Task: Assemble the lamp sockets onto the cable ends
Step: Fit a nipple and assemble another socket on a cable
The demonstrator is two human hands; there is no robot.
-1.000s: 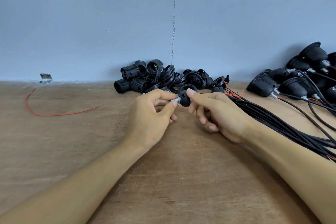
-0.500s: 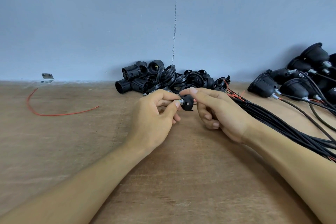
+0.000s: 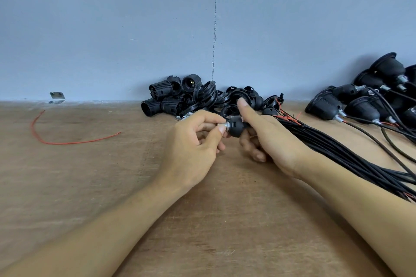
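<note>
A small black socket cap [image 3: 235, 128] sits between my two hands above the wooden table. My right hand [image 3: 267, 136] grips the cap from the right, with the index finger raised straight. My left hand [image 3: 195, 141] pinches a small silver threaded nipple [image 3: 221, 125] at the cap's left end between thumb and fingers. A bundle of black cables [image 3: 342, 153] with red wire ends runs from under my right hand toward the lower right.
A heap of loose black socket bodies and rings [image 3: 198, 98] lies against the blue wall. Finished sockets on cables [image 3: 364, 101] are piled at the right. A loose red wire [image 3: 67, 141] and a metal bracket [image 3: 57, 96] lie at the left.
The cap has turned in my right hand, from edge-on to showing its domed side. My right index finger has lifted off it. My left hand still pinches the nipple.
</note>
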